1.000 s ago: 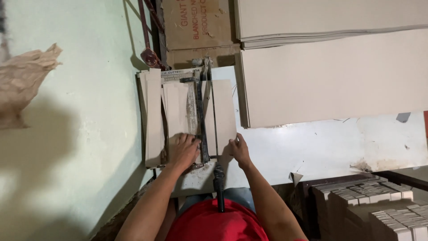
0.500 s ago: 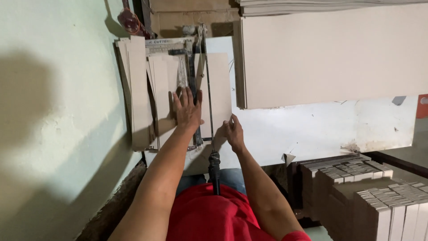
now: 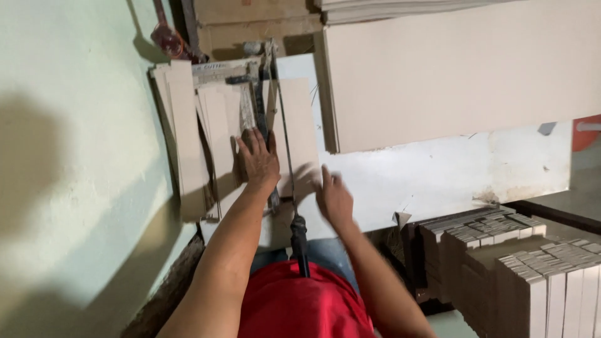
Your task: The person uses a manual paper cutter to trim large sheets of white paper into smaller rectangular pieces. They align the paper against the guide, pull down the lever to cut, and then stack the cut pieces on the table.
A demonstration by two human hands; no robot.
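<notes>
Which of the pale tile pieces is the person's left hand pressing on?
The left hand presses the tile on the cutter, left of the rail; the wider tile right of the rail lies untouched.

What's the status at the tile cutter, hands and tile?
Left hand flat on the tile in the tile cutter. Right hand blurred at the tile's near edge, grip unclear. Cutter handle untouched.
</notes>
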